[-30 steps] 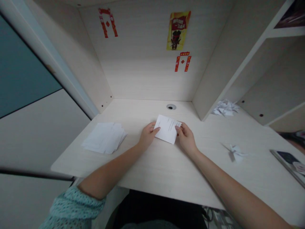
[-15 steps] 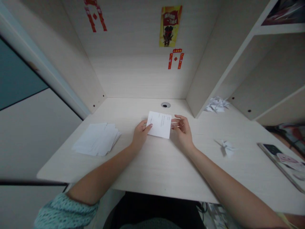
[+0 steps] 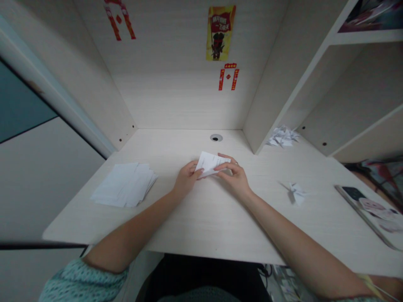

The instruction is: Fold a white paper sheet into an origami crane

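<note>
A small white sheet of paper point(image 3: 208, 161) with printed lines is held a little above the desk, between both hands. My left hand point(image 3: 188, 175) pinches its left edge, thumb on top. On the right side, my right hand point(image 3: 233, 173) grips the paper between thumb and fingers, and the sheet looks bent there. A stack of white paper sheets point(image 3: 124, 184) lies to the left of my left hand. Right of my right forearm sits a folded paper crane point(image 3: 297, 193).
A heap of folded white paper pieces point(image 3: 283, 136) lies behind the upright panel at the back right. A phone point(image 3: 367, 214) rests at the right of the desk point(image 3: 189, 226). A round cable hole point(image 3: 216, 137) is near the back wall.
My right hand has closed on the paper's right side and moved slightly left. The paper, flat before, is now tilted and bent. The whole view has shifted a little.
</note>
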Demonstrator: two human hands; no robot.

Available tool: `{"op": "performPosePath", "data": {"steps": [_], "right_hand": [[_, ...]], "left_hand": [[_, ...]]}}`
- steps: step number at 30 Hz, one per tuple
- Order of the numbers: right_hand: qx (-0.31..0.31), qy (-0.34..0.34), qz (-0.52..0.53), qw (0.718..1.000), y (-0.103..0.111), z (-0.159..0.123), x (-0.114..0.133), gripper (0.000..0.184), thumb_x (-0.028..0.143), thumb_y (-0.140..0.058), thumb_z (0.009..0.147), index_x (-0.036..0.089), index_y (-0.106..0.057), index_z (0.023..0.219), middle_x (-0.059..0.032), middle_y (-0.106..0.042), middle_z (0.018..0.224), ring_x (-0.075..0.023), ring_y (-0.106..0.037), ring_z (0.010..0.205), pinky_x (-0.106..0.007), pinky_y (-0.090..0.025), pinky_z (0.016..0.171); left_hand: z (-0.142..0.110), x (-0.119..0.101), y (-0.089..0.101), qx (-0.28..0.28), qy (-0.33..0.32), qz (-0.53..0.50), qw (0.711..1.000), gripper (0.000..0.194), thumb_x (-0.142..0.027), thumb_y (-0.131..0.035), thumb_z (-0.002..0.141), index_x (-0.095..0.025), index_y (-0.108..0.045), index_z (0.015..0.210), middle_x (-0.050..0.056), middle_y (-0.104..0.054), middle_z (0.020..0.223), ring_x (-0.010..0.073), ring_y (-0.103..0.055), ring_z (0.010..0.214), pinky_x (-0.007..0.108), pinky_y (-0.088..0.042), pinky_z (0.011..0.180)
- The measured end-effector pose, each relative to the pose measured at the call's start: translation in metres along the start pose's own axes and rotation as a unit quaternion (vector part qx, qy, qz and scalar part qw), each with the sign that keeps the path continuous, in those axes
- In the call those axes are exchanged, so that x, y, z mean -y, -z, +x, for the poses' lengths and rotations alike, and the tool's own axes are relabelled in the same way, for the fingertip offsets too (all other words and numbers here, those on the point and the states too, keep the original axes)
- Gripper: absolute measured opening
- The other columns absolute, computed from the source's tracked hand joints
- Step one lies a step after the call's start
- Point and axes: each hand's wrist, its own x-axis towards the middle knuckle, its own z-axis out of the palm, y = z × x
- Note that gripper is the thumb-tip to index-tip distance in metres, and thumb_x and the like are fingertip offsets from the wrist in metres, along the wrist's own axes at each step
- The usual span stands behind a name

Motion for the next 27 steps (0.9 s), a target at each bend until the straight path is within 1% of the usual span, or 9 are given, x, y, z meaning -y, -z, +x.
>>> {"op": "performPosePath", "data": {"steps": [2,5,9,11,14,17,19,21,27], "right_hand": [[-0.014,-0.014,0.007,1.000,0.002,0.001,0.001,0.011,0.032,-0.074,0.068,0.022,-0.070,0.071,-0.0077,-0.056,0.125,-0.0259,-0.049,0.119,-0.044,-0.031,0.104],[-0.005,-0.008,0.000,1.000,0.007,0.003,0.000,0.013,0.034,-0.076,0.065,0.022,-0.071,0.068,-0.0069,-0.057,0.125,-0.0264,-0.051,0.116,-0.046,-0.032,0.103],[0.013,0.063,-0.052,0.997,0.011,0.005,-0.001,0.006,0.033,-0.076,0.068,0.027,-0.073,0.070,-0.0052,-0.060,0.120,-0.0262,-0.049,0.114,-0.048,-0.034,0.100],[0.029,0.111,-0.081,0.990,0.011,0.004,0.000,0.003,0.031,-0.075,0.069,0.029,-0.074,0.071,-0.0044,-0.060,0.119,-0.0257,-0.047,0.114,-0.047,-0.036,0.098],[0.069,0.177,-0.133,0.973,0.010,0.001,0.004,0.005,0.029,-0.076,0.069,0.030,-0.074,0.073,-0.0029,-0.060,0.120,-0.0258,-0.044,0.117,-0.046,-0.036,0.100],[0.090,0.219,-0.170,0.957,0.011,0.000,0.007,0.005,0.028,-0.075,0.070,0.030,-0.075,0.075,-0.0028,-0.059,0.122,-0.0268,-0.041,0.120,-0.047,-0.036,0.101],[0.086,0.231,-0.179,0.953,0.012,0.000,0.008,0.005,0.028,-0.074,0.071,0.030,-0.075,0.076,-0.0034,-0.059,0.123,-0.0271,-0.041,0.121,-0.047,-0.037,0.100],[0.082,0.239,-0.182,0.950,0.013,0.001,0.008,0.007,0.027,-0.075,0.070,0.030,-0.075,0.077,-0.0037,-0.059,0.122,-0.0270,-0.042,0.120,-0.047,-0.038,0.100],[0.074,0.262,-0.197,0.942,0.013,0.000,0.012,0.011,0.027,-0.075,0.070,0.031,-0.075,0.081,-0.0033,-0.063,0.115,-0.0266,-0.046,0.116,-0.047,-0.043,0.096]], "left_hand": [[-0.001,-0.001,-0.001,0.024,0.001,0.033,0.999,0.035,-0.038,-0.066,0.072,-0.017,-0.060,0.099,0.004,-0.070,0.085,0.0149,-0.066,0.067,0.024,-0.050,0.061],[-0.002,-0.006,0.001,0.037,0.009,0.080,0.996,0.038,-0.039,-0.065,0.072,-0.016,-0.060,0.102,0.004,-0.069,0.077,0.0134,-0.064,0.059,0.021,-0.046,0.053],[-0.001,-0.013,0.006,0.009,0.025,0.078,0.997,0.059,-0.036,-0.066,0.071,-0.016,-0.050,0.123,0.003,-0.069,0.074,0.0135,-0.062,0.058,0.019,-0.043,0.049],[0.000,-0.014,0.009,-0.007,0.026,0.063,0.998,0.064,-0.036,-0.066,0.071,-0.015,-0.046,0.128,0.004,-0.070,0.076,0.0137,-0.061,0.059,0.020,-0.043,0.049],[0.002,-0.013,0.011,-0.031,0.015,0.045,0.998,0.059,-0.035,-0.065,0.071,-0.013,-0.052,0.124,0.007,-0.071,0.080,0.0149,-0.061,0.062,0.022,-0.045,0.053],[0.003,-0.012,0.011,-0.037,-0.001,0.043,0.998,0.048,-0.034,-0.065,0.070,-0.012,-0.061,0.112,0.009,-0.071,0.090,0.0169,-0.063,0.070,0.023,-0.046,0.059],[0.004,-0.011,0.011,-0.036,-0.012,0.053,0.998,0.042,-0.034,-0.064,0.071,-0.012,-0.064,0.106,0.009,-0.071,0.093,0.0169,-0.063,0.072,0.023,-0.046,0.059],[0.004,-0.011,0.012,-0.041,-0.020,0.068,0.997,0.039,-0.033,-0.062,0.072,-0.012,-0.065,0.104,0.009,-0.071,0.090,0.0159,-0.062,0.069,0.022,-0.045,0.057],[0.003,-0.011,0.013,-0.057,-0.008,0.059,0.997,0.042,-0.033,-0.062,0.072,-0.013,-0.062,0.109,0.006,-0.071,0.081,0.0155,-0.063,0.065,0.022,-0.047,0.057]]}}
